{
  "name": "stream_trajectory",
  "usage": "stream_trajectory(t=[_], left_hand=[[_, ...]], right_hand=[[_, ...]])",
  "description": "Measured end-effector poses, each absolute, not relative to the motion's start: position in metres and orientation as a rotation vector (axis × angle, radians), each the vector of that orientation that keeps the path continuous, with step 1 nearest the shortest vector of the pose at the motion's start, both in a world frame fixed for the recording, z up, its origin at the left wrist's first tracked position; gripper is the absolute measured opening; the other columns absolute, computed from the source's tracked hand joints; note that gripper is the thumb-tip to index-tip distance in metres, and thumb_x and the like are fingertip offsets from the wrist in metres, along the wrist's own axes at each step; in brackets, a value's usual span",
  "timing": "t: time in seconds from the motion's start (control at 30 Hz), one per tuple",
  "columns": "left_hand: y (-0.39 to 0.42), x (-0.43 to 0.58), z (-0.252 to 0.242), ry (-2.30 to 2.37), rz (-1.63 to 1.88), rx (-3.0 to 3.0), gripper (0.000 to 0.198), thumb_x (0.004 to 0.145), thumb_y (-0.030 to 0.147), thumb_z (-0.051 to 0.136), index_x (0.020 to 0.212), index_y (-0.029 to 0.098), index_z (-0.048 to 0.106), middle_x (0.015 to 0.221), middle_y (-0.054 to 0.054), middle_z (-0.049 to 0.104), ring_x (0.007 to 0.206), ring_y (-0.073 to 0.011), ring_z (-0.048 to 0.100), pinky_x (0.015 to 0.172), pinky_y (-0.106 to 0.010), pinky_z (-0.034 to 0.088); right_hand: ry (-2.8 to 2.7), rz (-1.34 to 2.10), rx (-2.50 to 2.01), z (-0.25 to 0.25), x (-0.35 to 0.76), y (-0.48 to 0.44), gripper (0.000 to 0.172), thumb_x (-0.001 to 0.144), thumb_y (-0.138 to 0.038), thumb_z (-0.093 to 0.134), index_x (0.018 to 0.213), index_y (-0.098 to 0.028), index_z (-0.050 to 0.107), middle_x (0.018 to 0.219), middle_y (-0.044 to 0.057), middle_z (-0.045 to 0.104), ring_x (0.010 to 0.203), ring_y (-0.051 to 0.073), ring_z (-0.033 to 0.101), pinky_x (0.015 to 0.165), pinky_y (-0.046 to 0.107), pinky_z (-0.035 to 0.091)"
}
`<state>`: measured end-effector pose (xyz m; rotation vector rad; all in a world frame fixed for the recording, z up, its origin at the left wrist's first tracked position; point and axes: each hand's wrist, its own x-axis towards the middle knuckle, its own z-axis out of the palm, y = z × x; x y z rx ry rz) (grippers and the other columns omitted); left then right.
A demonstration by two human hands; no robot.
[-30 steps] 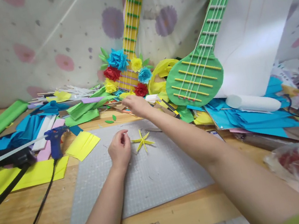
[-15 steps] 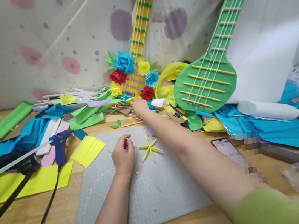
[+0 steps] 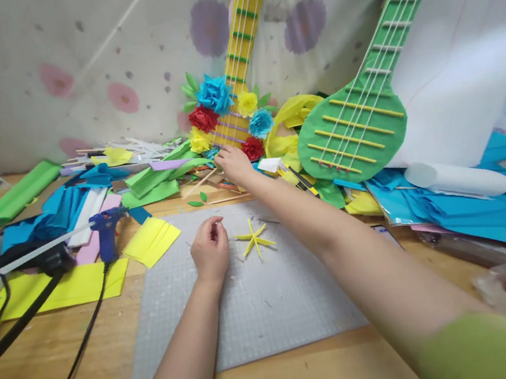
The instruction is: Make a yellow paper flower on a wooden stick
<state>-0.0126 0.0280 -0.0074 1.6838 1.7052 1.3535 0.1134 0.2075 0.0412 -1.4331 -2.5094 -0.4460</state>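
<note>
My left hand [image 3: 209, 245] rests on the grey cutting mat [image 3: 180, 331], its fingers curled in; whatever they hold, if anything, is hidden. Just right of it lies a yellow six-armed star [image 3: 254, 240] made of thin paper-wrapped strips, touched by neither hand. My right hand [image 3: 233, 165] reaches over the mat into the craft scraps at the back, with fingers bent down and close together. A thin wooden stick [image 3: 198, 184] slants up to its fingertips; I cannot tell whether they grip it. Two small green paper leaves [image 3: 197, 201] lie in front.
Behind stand a yellow paper guitar [image 3: 239, 65] with paper flowers and a green one [image 3: 354, 127]. At left are a blue glue gun [image 3: 108, 233] with its cord and folded yellow paper [image 3: 152, 240]. A white roll [image 3: 458, 179] and blue paper [image 3: 490, 214] lie right.
The view has shifted slightly. My right hand has moved a little within the scraps, and a slanting stick now shows by its fingertips. My left hand stays curled beside the star.
</note>
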Motion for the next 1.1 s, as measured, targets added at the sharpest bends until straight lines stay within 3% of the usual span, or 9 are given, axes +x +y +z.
stream_trajectory(t=[0.2, 0.33, 0.47, 0.67, 0.77, 0.9, 1.1], left_hand=[[0.028, -0.013, -0.008, 1.623, 1.521, 1.610, 0.023, 0.081, 0.029, 0.046, 0.100, 0.019, 0.054, 0.072, 0.001, 0.052, 0.061, -0.0086, 0.047, 0.061, -0.022, 0.039], [0.028, -0.011, -0.004, 1.304, 1.737, 1.413, 0.035, 0.080, 0.035, 0.050, 0.111, 0.020, 0.041, 0.070, 0.004, 0.047, 0.055, -0.0064, 0.045, 0.055, -0.019, 0.038], [0.021, 0.003, 0.002, 1.068, 1.573, 1.324, 0.020, 0.079, 0.036, 0.052, 0.089, 0.019, 0.047, 0.056, 0.006, 0.044, 0.048, -0.0057, 0.041, 0.046, -0.017, 0.033], [0.010, 0.040, 0.004, 0.874, 1.149, 1.156, 0.029, 0.072, 0.042, 0.056, 0.080, 0.019, 0.041, 0.055, 0.006, 0.052, 0.037, -0.0052, 0.040, 0.034, -0.017, 0.027], [0.008, 0.037, 0.005, 1.009, 1.157, 1.253, 0.029, 0.073, 0.042, 0.054, 0.085, 0.019, 0.041, 0.053, 0.008, 0.049, 0.037, -0.0056, 0.040, 0.036, -0.018, 0.029], [-0.004, 0.016, 0.000, 1.277, 1.145, 1.682, 0.017, 0.077, 0.032, 0.049, 0.086, 0.021, 0.040, 0.060, 0.007, 0.049, 0.048, -0.0059, 0.046, 0.049, -0.019, 0.036], [-0.018, 0.013, -0.012, 1.265, 0.738, 2.319, 0.024, 0.076, 0.023, 0.049, 0.100, 0.020, 0.048, 0.081, 0.000, 0.055, 0.067, -0.0112, 0.052, 0.061, -0.024, 0.041]], right_hand=[[-2.480, -0.288, -1.361, 0.071, 0.127, 0.152, 0.025, 0.089, -0.020, 0.034, 0.099, -0.018, 0.057, 0.093, 0.008, 0.062, 0.084, 0.019, 0.051, 0.065, 0.028, 0.032], [-2.581, -0.110, -1.222, 0.058, 0.157, 0.083, 0.022, 0.087, -0.016, 0.037, 0.095, -0.019, 0.057, 0.088, 0.006, 0.062, 0.082, 0.017, 0.052, 0.066, 0.025, 0.033], [-2.531, 0.028, -1.324, 0.031, 0.189, 0.033, 0.019, 0.085, -0.016, 0.040, 0.091, -0.017, 0.058, 0.086, 0.007, 0.063, 0.082, 0.017, 0.053, 0.068, 0.025, 0.035], [-2.210, 0.244, -1.323, 0.015, 0.184, 0.009, 0.029, 0.082, -0.018, 0.045, 0.110, -0.017, 0.050, 0.096, 0.006, 0.063, 0.081, 0.014, 0.057, 0.069, 0.023, 0.038], [-2.216, 0.155, -1.398, 0.013, 0.179, 0.007, 0.023, 0.089, -0.031, 0.038, 0.098, -0.020, 0.056, 0.090, 0.003, 0.065, 0.078, 0.014, 0.058, 0.063, 0.023, 0.036], [-2.242, 0.029, -1.513, 0.008, 0.190, 0.007, 0.038, 0.092, -0.041, 0.029, 0.085, -0.021, 0.061, 0.081, 0.003, 0.066, 0.075, 0.015, 0.059, 0.059, 0.024, 0.033], [-2.190, 0.136, -1.425, 0.003, 0.196, 0.002, 0.030, 0.090, -0.024, 0.036, 0.113, -0.020, 0.055, 0.108, 0.005, 0.064, 0.094, 0.015, 0.058, 0.073, 0.024, 0.039]])
